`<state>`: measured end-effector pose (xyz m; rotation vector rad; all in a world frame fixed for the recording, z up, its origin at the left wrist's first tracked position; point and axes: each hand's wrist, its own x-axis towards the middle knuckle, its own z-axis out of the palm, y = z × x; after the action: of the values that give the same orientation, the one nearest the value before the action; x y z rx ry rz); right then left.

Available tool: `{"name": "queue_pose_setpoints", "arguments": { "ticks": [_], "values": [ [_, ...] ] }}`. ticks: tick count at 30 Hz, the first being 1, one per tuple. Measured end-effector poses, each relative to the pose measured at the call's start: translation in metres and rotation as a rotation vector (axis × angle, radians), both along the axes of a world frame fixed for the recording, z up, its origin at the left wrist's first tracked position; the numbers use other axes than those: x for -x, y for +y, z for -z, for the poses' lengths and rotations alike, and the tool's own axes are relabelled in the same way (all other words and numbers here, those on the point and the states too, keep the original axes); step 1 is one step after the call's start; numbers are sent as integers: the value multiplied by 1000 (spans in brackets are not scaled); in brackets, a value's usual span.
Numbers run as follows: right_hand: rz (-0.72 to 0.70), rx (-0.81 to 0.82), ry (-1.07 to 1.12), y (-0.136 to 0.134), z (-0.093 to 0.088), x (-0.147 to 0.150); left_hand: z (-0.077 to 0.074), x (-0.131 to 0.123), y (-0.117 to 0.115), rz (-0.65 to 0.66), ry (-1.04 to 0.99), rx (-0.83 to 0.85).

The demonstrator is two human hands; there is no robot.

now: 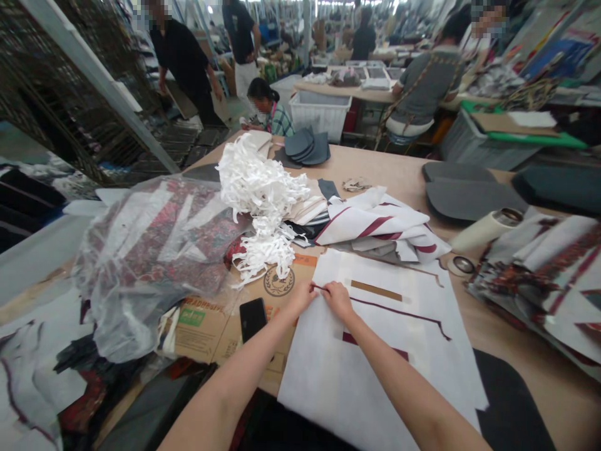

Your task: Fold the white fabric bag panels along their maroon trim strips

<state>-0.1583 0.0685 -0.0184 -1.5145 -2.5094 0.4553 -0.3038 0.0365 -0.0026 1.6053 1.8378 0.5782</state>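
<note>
A white non-woven sheet (375, 376) lies flat on the wooden table (530, 332), with a thin dark red strip (399, 311) running across it and a tan strip (375, 290) above. My left hand (298, 299) pinches the strip's far left end. My right hand (338, 300) sits close beside it, fingers curled over the same strip. A black phone (253, 319) lies on flattened cardboard (201, 332) left of my left forearm. Shredded white strips (260, 200) are heaped ahead of my hands.
A clear plastic bag of patterned fabric (154, 250) lies at left. Folded white and maroon cloth (380, 225) sits ahead, with a white roll (483, 228) and dark grey shaped pads (469, 197) at right. A seated co-worker (267, 113) and a white crate (319, 113) are beyond the table.
</note>
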Motion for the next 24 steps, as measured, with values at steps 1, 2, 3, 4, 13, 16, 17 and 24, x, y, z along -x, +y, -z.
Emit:
{"name": "queue_pose_setpoints", "arguments": {
  "ticks": [1, 2, 3, 4, 13, 16, 17, 24],
  "values": [
    [9, 0, 11, 0, 2, 0, 3, 2, -4, -39, -27, 30],
    [14, -7, 25, 0, 4, 0, 6, 2, -8, -65, -49, 48],
    [14, -24, 34, 0, 6, 0, 8, 3, -12, -90, -61, 51],
    [9, -53, 37, -1, 7, -1, 10, 2, -15, -117, -61, 35],
    [-296, -335, -19, -12, 15, -6, 18, -11, -36, -32, 258, -107],
    [-284, -323, 25, -11, 18, -8, 20, -12, -38, 11, 360, -109],
    [-273, -311, 45, -10, 19, -8, 20, -12, -39, 23, 385, -114],
    [-328, -284, 24, -11, 12, -11, 21, -13, -40, 84, 452, -189]
  ]
}}
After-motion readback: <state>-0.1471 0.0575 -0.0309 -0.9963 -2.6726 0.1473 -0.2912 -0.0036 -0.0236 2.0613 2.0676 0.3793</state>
